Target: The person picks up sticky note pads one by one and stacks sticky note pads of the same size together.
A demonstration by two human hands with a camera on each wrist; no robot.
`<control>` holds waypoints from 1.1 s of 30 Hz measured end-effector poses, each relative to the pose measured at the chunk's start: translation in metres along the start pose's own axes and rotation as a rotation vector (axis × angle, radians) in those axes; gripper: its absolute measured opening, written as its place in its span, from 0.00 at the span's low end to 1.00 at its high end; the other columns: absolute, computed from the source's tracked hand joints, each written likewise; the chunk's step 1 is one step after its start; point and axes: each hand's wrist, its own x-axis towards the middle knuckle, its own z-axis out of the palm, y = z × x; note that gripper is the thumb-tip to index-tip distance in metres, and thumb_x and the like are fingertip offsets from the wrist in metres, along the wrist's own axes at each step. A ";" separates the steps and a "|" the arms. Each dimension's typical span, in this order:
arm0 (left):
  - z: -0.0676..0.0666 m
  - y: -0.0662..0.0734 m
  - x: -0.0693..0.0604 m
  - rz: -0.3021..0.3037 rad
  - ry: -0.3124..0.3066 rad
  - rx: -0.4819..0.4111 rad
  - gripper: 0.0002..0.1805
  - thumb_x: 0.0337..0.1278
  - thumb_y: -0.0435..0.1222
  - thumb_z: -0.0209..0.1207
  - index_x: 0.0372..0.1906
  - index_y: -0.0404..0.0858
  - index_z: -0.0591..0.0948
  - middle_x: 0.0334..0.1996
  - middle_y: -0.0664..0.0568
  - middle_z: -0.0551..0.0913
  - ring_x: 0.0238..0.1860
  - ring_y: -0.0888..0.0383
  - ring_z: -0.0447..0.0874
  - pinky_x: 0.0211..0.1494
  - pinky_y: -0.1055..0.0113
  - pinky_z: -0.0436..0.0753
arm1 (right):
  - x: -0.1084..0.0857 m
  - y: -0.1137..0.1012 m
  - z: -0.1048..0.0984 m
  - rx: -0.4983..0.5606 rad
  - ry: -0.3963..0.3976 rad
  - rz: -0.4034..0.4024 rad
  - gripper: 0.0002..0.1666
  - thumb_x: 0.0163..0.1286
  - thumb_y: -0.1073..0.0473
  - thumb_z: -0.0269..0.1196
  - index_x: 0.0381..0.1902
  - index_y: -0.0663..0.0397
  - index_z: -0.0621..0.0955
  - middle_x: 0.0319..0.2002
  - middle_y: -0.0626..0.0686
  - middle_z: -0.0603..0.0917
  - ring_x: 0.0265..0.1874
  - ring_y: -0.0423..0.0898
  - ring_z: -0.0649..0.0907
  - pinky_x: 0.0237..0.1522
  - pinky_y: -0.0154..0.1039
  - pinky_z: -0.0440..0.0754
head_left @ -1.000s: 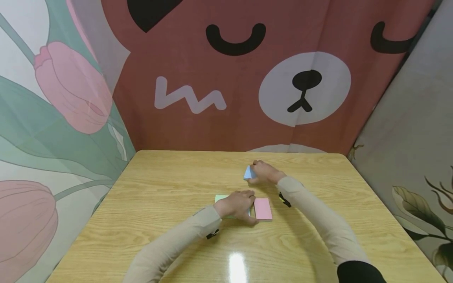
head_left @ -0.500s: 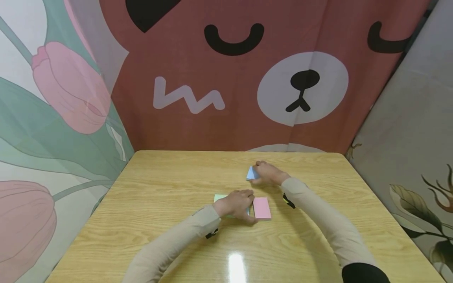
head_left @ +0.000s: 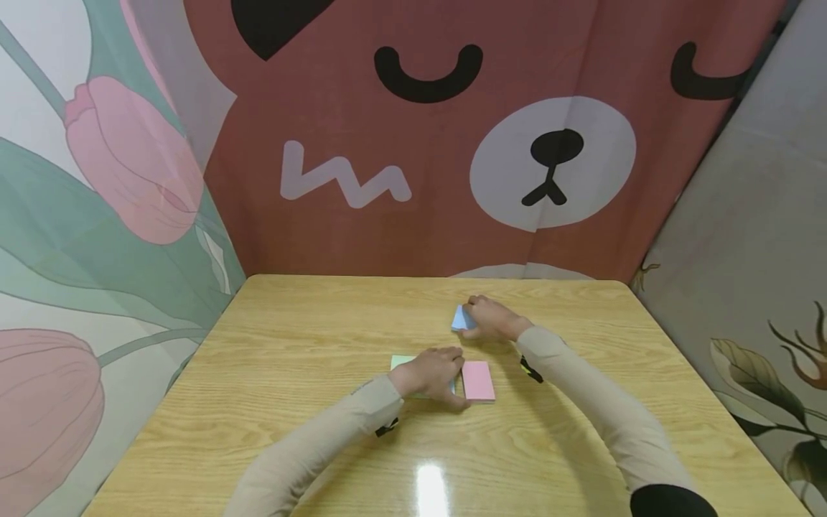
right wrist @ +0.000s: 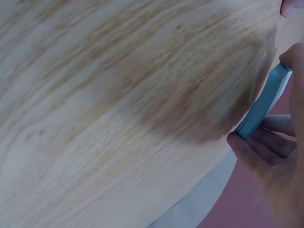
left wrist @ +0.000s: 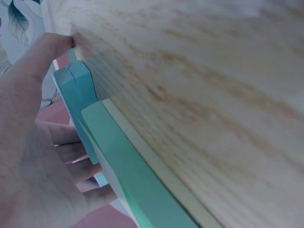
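Observation:
Near the middle of the table, my left hand (head_left: 431,373) spans a blue sticky-note pad, thumb at its near edge and fingers over the far side. Most of that blue pad (left wrist: 76,92) is hidden from above. To its left, partly under the palm, lies a green sticky-note pad (head_left: 402,360). A pink sticky-note pad (head_left: 478,381) lies flat just right of the left hand's fingers. Farther back, my right hand (head_left: 492,318) pinches a light blue sticky-note pad (head_left: 461,319) between thumb and fingers. In the right wrist view this pad (right wrist: 266,102) is seen edge-on.
The wooden table (head_left: 310,330) reaches back to a brown curtain (head_left: 362,237) printed with a bear face. Floral cloths hang along the left and right sides. A light reflection shines on the tabletop near the front.
The right hand, with the light blue sticky-note pad, has shifted slightly right over the last second. The left hand, the green pad and the pink pad stay in place.

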 end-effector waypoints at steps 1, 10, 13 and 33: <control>0.000 0.000 0.000 -0.001 0.000 -0.002 0.48 0.54 0.68 0.56 0.67 0.35 0.72 0.70 0.46 0.67 0.69 0.50 0.66 0.67 0.54 0.70 | 0.000 0.000 0.000 -0.002 0.006 -0.004 0.35 0.67 0.40 0.62 0.57 0.66 0.78 0.51 0.61 0.78 0.42 0.50 0.78 0.41 0.42 0.81; 0.001 0.000 0.000 -0.004 -0.004 -0.015 0.49 0.55 0.69 0.56 0.69 0.35 0.70 0.71 0.46 0.65 0.71 0.51 0.63 0.69 0.53 0.68 | -0.008 0.001 -0.001 -0.005 0.036 -0.027 0.35 0.66 0.41 0.63 0.56 0.66 0.78 0.51 0.62 0.78 0.43 0.52 0.79 0.42 0.44 0.82; 0.001 -0.001 0.000 -0.001 0.006 -0.017 0.49 0.54 0.68 0.56 0.69 0.35 0.71 0.71 0.46 0.66 0.70 0.51 0.64 0.68 0.53 0.69 | -0.010 0.002 0.000 -0.009 0.047 -0.038 0.36 0.66 0.40 0.63 0.57 0.66 0.78 0.51 0.62 0.78 0.43 0.51 0.79 0.41 0.43 0.82; 0.000 0.000 -0.003 0.007 -0.001 -0.011 0.49 0.57 0.69 0.54 0.71 0.35 0.69 0.72 0.47 0.64 0.72 0.51 0.62 0.68 0.52 0.69 | -0.039 -0.005 -0.005 -0.007 0.074 -0.100 0.36 0.65 0.42 0.64 0.58 0.66 0.78 0.53 0.62 0.78 0.45 0.51 0.78 0.38 0.40 0.82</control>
